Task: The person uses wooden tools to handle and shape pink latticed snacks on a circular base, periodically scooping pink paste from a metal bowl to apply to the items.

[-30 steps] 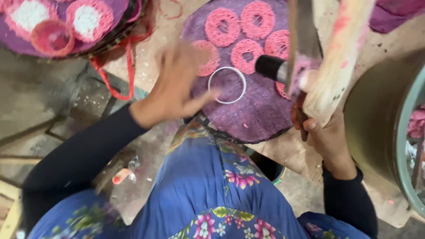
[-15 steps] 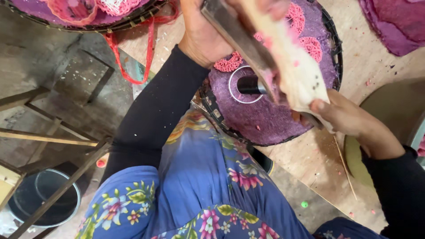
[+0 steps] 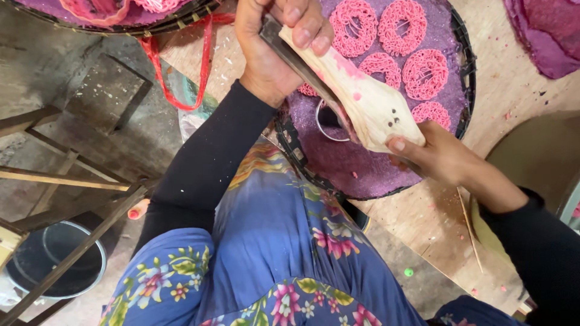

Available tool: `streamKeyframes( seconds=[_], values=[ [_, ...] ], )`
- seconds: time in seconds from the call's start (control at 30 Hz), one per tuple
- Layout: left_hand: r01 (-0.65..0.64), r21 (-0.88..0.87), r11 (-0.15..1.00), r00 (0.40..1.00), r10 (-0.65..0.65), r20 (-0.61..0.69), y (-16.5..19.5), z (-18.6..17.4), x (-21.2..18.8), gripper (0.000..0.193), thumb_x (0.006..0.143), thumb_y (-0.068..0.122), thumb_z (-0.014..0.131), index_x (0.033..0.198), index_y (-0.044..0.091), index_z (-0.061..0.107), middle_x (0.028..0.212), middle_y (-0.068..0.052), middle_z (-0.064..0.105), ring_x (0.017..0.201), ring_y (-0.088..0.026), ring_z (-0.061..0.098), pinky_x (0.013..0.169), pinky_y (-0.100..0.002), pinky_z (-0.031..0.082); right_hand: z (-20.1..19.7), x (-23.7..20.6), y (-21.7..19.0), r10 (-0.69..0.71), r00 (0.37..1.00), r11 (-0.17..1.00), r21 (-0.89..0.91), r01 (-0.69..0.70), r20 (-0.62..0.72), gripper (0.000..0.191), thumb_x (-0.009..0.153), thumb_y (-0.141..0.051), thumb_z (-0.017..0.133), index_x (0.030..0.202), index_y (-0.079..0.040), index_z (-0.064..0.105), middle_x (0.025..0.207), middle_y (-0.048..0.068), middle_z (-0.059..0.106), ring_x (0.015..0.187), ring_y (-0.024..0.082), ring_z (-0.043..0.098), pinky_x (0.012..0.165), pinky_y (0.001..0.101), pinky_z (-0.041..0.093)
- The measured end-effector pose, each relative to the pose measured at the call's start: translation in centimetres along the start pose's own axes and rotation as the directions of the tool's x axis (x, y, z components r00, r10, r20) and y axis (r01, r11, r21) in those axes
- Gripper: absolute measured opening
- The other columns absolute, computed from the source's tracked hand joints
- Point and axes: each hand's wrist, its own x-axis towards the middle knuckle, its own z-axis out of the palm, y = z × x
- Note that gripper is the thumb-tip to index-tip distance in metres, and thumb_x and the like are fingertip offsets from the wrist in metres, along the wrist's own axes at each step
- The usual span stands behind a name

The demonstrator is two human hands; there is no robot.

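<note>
While both hands are gripping the wooden press, it's hanging tilted over the round woven tray w/ purple cloth. Left hand is clamping the upper end, fingers wrapped over wood & dark metal lever. Right hand is holding the lower end, thumb on top. Metal ring is lying on the cloth just under the press. Pink noodle rounds are sitting beyond it, apart from both hands.
</note>
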Motion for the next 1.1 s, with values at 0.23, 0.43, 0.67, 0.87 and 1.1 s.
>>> streamKeyframes(
  seconds=[0.23,0.43,0.67,0.87,1.1],
  values=[
    [0.002,-0.096,0.995,0.985,-0.018,-0.17,-2.3,0.1,-0.8,0.034,0.101,0.034,0.046,0.074,0.012,0.046,0.065,-0.001,0.044,0.062,-0.016,0.046,0.064,-0.033,0.043,-1.6,-2.1,-1.3,0.133,0.991,0.967,-0.22,-0.129,0.001,0.069,0.087,-0.07,0.054,0.077,-0.003,0.07,0.058,0.012,0.062,0.053,0.021,0.055,0.053,0.0397,0.044],
    [0.029,-0.132,0.991,0.994,-0.042,-0.1,-3.8,-0.9,0.0,0.035,0.102,0.033,0.048,0.073,0.014,0.043,0.062,0.0,0.041,0.057,-0.014,0.042,0.062,-0.03,0.041,-2.6,-3.2,-2.8,0.156,0.978,0.91,-0.365,-0.197,-0.14,0.076,0.087,-0.07,0.058,0.076,0.004,0.071,0.06,0.017,0.065,0.06,0.028,0.064,0.062,0.045,0.051],
    [-0.079,-0.09,0.993,0.995,0.072,-0.073,-1.9,-0.8,0.9,0.04,0.099,0.043,0.051,0.073,0.014,0.044,0.063,0.001,0.04,0.054,-0.013,0.043,0.058,-0.03,0.041,-0.9,-2.1,-4.3,-0.086,0.959,0.923,-0.384,-0.025,-0.27,0.062,0.085,-0.059,0.067,0.1,0.001,0.076,0.061,0.018,0.066,0.057,0.027,0.066,0.06,0.0452,0.052],
    [-0.107,-0.022,0.994,0.986,0.104,-0.132,0.6,-0.2,-0.2,0.037,0.099,0.041,0.051,0.076,0.013,0.045,0.066,0.001,0.04,0.054,-0.013,0.042,0.057,-0.03,0.039,0.9,-0.4,-4.0,-0.125,0.971,0.953,-0.295,0.06,-0.206,0.063,0.087,-0.057,0.067,0.085,0.005,0.073,0.053,0.014,0.058,0.05,0.02,0.056,0.048,0.0445,0.047],
    [-0.045,-0.09,0.995,0.968,0.021,-0.249,-1.0,-1.1,-1.3,0.033,0.1,0.031,0.046,0.072,0.013,0.043,0.061,0.0,0.039,0.056,-0.015,0.04,0.057,-0.031,0.04,0.8,-1.7,-3.0,0.105,0.985,0.962,-0.236,-0.137,-0.14,0.07,0.088,-0.06,0.063,0.071,0.007,0.07,0.054,0.013,0.061,0.051,0.021,0.059,0.052,0.0447,0.048]
  ],
)
